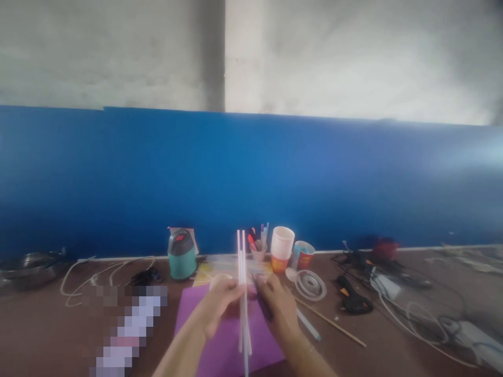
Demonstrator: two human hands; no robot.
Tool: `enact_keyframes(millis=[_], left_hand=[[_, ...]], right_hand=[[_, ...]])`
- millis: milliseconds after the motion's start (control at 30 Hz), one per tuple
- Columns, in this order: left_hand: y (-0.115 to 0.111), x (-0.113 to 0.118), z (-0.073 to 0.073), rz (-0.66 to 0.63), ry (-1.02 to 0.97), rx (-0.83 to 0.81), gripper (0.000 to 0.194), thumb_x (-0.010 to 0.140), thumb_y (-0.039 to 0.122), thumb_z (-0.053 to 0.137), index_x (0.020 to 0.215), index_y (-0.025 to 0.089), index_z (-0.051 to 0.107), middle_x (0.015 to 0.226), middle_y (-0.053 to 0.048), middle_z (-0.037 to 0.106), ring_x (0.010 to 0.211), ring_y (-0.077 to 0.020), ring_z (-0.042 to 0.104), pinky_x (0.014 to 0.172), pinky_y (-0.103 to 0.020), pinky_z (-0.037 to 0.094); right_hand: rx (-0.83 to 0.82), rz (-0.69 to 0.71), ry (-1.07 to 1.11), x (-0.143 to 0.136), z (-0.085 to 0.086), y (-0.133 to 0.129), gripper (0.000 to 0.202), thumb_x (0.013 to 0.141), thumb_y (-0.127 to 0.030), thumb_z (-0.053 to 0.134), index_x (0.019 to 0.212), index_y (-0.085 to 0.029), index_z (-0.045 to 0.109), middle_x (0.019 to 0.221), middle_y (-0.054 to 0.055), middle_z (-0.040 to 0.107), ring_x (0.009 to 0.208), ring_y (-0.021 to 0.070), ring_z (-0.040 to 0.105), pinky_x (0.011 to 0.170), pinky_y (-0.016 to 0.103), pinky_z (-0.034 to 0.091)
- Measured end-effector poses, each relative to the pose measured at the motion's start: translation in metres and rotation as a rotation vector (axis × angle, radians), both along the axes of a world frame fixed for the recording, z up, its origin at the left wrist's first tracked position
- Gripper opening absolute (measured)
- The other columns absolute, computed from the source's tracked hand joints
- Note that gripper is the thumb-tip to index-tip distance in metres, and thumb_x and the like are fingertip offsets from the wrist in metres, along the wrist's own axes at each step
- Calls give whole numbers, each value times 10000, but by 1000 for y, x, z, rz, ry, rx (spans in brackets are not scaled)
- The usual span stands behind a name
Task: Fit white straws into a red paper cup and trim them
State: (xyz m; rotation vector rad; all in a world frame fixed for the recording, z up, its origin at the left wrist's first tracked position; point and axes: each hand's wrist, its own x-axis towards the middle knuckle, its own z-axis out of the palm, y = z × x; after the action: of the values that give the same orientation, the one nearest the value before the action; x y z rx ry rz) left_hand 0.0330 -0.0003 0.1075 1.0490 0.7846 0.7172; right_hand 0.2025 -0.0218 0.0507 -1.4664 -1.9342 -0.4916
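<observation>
My left hand [222, 299] is closed around a few long, thin white straws [242, 272], which stand nearly upright in front of me. Their lower ends hang over a purple sheet [220, 351]. Close by on the right, my right hand [277, 301] grips a pair of dark-handled scissors [264, 303]. The thin tip points up and left, near the straws but apart from them as far as I can see. Partly hidden behind my left hand is a pale round cup or roll [218, 280].
Behind stand a teal pot [182, 256], a pen cup [258, 253], stacked paper cups [282, 243] and another cup [305, 256]. To the right lie a tape roll [310, 285], a wooden stick [334, 324], a marker [308, 323], a black glue gun [351, 297] and tangled cords.
</observation>
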Motion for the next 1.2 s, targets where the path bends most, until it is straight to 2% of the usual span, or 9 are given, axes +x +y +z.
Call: enact_keyframes(millis=[133, 267, 433, 633, 700, 833, 967, 1067, 1200], left_hand=[[1, 4, -4, 45, 65, 49, 354, 644, 428, 707, 820, 123, 670, 711, -40, 654, 655, -151, 606, 641, -261, 437], [5, 6, -8, 140, 72, 84, 315, 645, 433, 698, 728, 131, 665, 544, 27, 554, 496, -90, 502, 516, -212, 376], [10, 6, -10, 165, 28, 114, 320, 639, 437, 694, 732, 132, 665, 478, 57, 484, 422, -67, 422, 453, -196, 343], [8, 9, -9, 197, 22, 134, 330, 623, 423, 713, 757, 125, 673, 519, 43, 513, 438, -72, 453, 432, -193, 342], [8, 8, -8, 192, 27, 142, 350, 623, 436, 709, 773, 121, 671, 530, 28, 548, 446, -86, 487, 429, -199, 351], [9, 6, -8, 160, 46, 159, 377, 637, 454, 693, 794, 112, 666, 571, -12, 620, 492, -128, 570, 490, -235, 421], [9, 6, -10, 146, 90, 147, 380, 656, 475, 669, 768, 112, 654, 637, -46, 663, 565, -160, 621, 539, -256, 448], [6, 10, -11, 57, 136, 115, 412, 615, 500, 691, 724, 107, 631, 646, -74, 680, 600, -180, 643, 571, -269, 464], [-2, 20, -15, -53, 180, 107, 445, 592, 507, 700, 765, 103, 628, 644, -96, 694, 593, -199, 655, 564, -286, 474]], right_hand=[[-87, 41, 74, -3, 1, -3, 485, 785, -124, 426, 1250, -245, 487, 834, 54, 522, 645, 167, 521, 548, 251, 403], [-186, 226, 171, -8, 9, -3, 597, 750, -67, 434, 1305, -288, 425, 861, 52, 497, 746, 190, 527, 629, 289, 444], [-264, 451, 389, -6, 15, 3, 485, 831, -103, 390, 1269, -293, 476, 982, 73, 521, 915, 209, 523, 764, 331, 461], [-455, 623, 594, 4, 34, 1, 394, 889, -171, 314, 1147, -252, 599, 980, 61, 569, 922, 183, 539, 828, 320, 446], [-526, 630, 661, 6, 36, 2, 374, 839, -141, 372, 1089, -235, 633, 931, 49, 588, 893, 181, 545, 818, 320, 444], [-669, 582, 844, 10, 24, 14, 341, 687, -91, 497, 977, -188, 646, 714, -8, 573, 572, 112, 503, 549, 239, 436], [-650, 503, 1142, 14, 13, 27, 184, 577, -172, 672, 746, -167, 600, 600, -40, 544, 496, 94, 478, 462, 213, 390], [-611, 460, 1313, 14, 17, 26, 258, 592, -314, 716, 736, -178, 551, 505, -55, 516, 425, 98, 468, 398, 210, 355], [-536, 462, 1396, 9, 27, 18, 333, 637, -412, 706, 797, -178, 533, 500, -43, 536, 415, 119, 511, 356, 206, 330]])
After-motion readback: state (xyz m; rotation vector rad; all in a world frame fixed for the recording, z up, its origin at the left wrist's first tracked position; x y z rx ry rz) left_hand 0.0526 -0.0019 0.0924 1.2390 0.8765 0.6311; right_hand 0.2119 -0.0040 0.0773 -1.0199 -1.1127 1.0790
